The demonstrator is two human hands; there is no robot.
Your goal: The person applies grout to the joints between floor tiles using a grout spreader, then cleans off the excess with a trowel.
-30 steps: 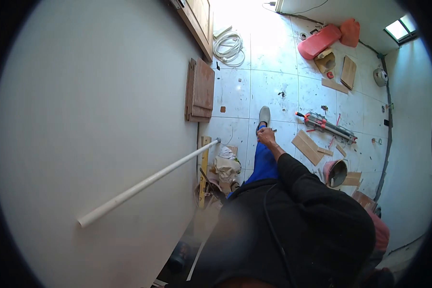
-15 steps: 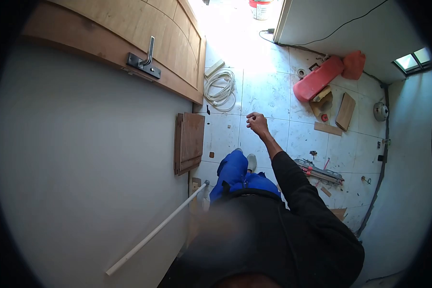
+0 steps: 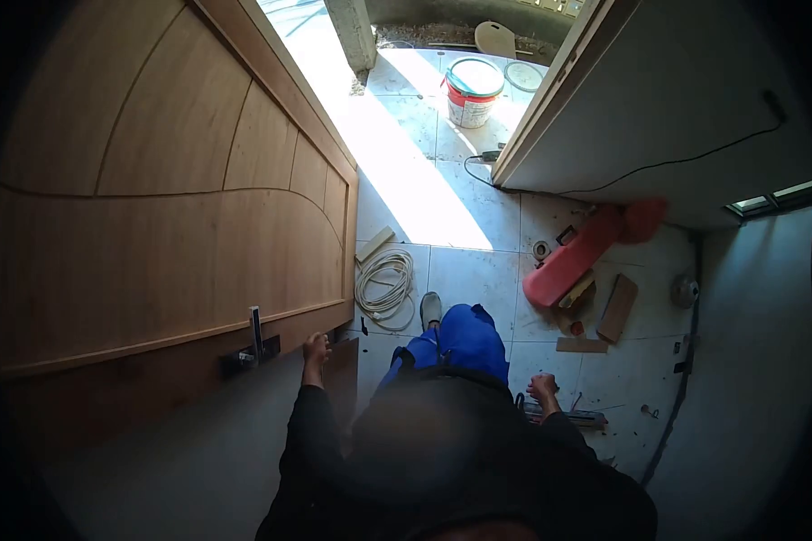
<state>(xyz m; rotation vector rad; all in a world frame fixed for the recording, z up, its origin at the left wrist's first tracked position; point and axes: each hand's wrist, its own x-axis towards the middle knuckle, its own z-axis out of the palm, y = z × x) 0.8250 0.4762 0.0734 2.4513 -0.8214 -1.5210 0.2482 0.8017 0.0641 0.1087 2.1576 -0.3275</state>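
My left hand [image 3: 316,348] hangs at my left side with its fingers loosely curled in, and I see nothing in it. It is nearest to the bottom edge of the wooden door [image 3: 153,261] and the metal door handle [image 3: 255,334], apart from the handle. Low at my right side is my right hand [image 3: 542,388], fingers curled into a loose fist with no object showing. Behind it on the floor lies a tile cutter [image 3: 582,418], partly covered by my arm.
A coiled white cable [image 3: 386,288] lies by the door's edge. Ahead, past the door frame [image 3: 559,86], stands a lidded paint bucket [image 3: 471,95]. At right are a red plastic object [image 3: 573,257], wood pieces [image 3: 617,308] and a black cord [image 3: 668,167] along the wall.
I have stepped forward toward the doorway, and the bucket is in fuller view. My right hand has swung back to my side. My left hand has come into view beside the door.
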